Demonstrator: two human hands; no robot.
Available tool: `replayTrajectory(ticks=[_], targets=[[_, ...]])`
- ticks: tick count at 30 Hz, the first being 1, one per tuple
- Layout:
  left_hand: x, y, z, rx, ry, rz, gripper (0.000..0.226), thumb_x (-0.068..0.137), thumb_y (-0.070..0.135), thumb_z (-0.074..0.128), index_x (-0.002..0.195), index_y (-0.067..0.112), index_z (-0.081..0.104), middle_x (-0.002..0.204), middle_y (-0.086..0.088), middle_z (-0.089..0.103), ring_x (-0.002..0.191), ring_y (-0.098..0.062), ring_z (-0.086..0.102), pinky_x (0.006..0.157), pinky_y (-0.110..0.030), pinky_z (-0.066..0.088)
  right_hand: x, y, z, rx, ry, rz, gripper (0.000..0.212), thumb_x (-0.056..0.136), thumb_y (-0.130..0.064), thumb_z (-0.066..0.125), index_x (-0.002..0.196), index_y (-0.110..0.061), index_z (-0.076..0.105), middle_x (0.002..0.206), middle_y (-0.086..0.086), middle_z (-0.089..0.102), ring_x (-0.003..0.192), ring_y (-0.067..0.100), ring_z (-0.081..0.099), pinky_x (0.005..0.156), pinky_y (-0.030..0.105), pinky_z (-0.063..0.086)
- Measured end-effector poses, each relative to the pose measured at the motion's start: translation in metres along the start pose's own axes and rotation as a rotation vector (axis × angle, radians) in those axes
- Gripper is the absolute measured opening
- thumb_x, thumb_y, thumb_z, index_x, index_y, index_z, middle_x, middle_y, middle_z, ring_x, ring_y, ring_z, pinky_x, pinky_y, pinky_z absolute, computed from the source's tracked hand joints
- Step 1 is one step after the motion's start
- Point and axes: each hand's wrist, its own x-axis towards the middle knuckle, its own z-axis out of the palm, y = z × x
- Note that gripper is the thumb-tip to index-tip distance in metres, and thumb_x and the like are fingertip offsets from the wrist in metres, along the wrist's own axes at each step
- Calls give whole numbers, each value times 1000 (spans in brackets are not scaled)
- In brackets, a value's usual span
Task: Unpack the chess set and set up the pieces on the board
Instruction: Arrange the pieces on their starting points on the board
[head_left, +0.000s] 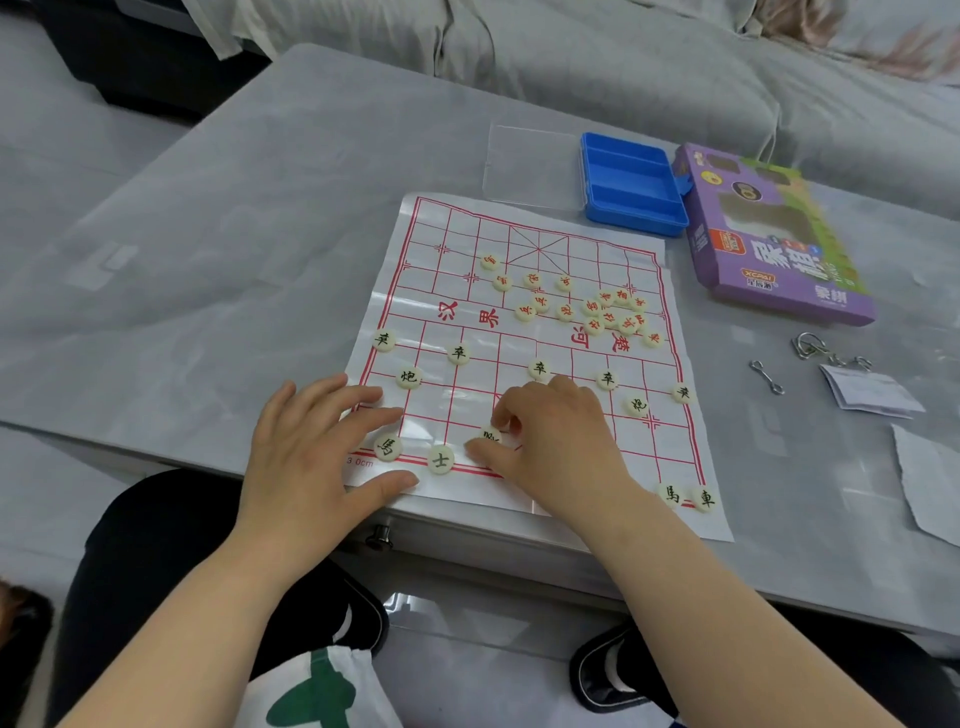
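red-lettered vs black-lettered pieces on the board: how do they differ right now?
Lettering: the red-lettered pieces carry red characters, the black-lettered pieces black ones.
Layout: red-lettered lie in a loose cluster on the far half of the board; black-lettered sit spread out on the near half.
Contact: the right hand pinches one black-lettered piece; no hand touches red-lettered ones.
Both are cream discs.
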Motion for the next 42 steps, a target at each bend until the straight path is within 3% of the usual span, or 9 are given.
replayTrajectory(ticks=[6,12,15,17,21,28,33,37,42], targets=[[0,-1,1,-24,5,1,56,67,56,46,99,17,68,106,-6,66,110,-18,38,97,-36,18,-8,8,-11,72,-42,-69,40,88,-36,53,126,-30,47,122,-9,50,114,14,36,92,24,21],[1,0,0,-31,9,2,54,67,55,46,97,16,69,105,-6,66,109,-18,39,96,-36,19,-6,4,0,63,-26,-114,31,91,-29,48,122,-28,54,122,-8,52,112,16,36,78,21,15],[0,0,1,-39,15,4,53,66,55,47,96,16,69,104,-6,66,109,-18,39,95,-36,20,-9,4,5,81,42,-108,24,85,-29,59,107,-19,65,105,-1,62,103,22,45,78,24,19],[1,0,0,-37,22,4,53,66,55,47,95,16,69,103,-6,66,108,-19,39,95,-36,20,-13,2,8,75,58,-96,18,71,-30,69,82,-16,70,78,0,66,80,26,55,71,29,28],[1,1,1,-21,21,-1,55,66,55,46,96,16,69,104,-6,66,109,-18,38,95,-37,21,-17,-3,9,46,137,-58,23,47,-43,63,59,-24,64,57,-9,58,56,17,55,55,23,32],[-1,3,0,-36,26,-1,57,65,55,46,97,14,69,106,-8,65,111,-18,38,93,-49,28,-20,4,-2,73,175,-71,30,52,-43,65,74,-22,70,69,-6,65,65,22,60,62,26,34],[-4,8,-2,-126,43,88,52,81,69,30,105,29,53,114,5,54,115,-20,37,106,-32,12,-34,34,-21,137,142,44,28,85,-31,60,112,-25,61,113,-9,57,111,12,41,86,21,20],[-4,26,0,-88,22,177,47,88,63,22,106,29,49,106,1,64,114,-19,39,110,-22,1,-51,56,-31,118,158,190,25,89,-27,53,114,-27,58,119,-12,55,116,10,37,95,21,21],[4,42,6,-15,-7,234,39,74,47,42,108,28,48,98,1,69,109,-15,40,105,-26,7,-63,60,-18,105,138,162,20,86,-24,58,105,-25,65,108,-9,62,107,17,47,85,26,28]])
